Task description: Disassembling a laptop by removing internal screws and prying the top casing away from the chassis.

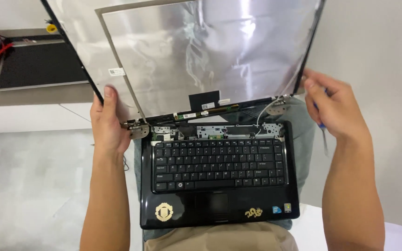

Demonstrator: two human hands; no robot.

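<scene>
White floor behind, laptop lid (196, 56) between left hand (108, 123), right hand (333, 109)

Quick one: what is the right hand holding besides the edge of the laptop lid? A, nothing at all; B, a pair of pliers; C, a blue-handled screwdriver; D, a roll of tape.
C: the right hand grips a screwdriver with a blue handle, its metal shaft pointing down below the palm, beside the lid of the laptop.
</scene>
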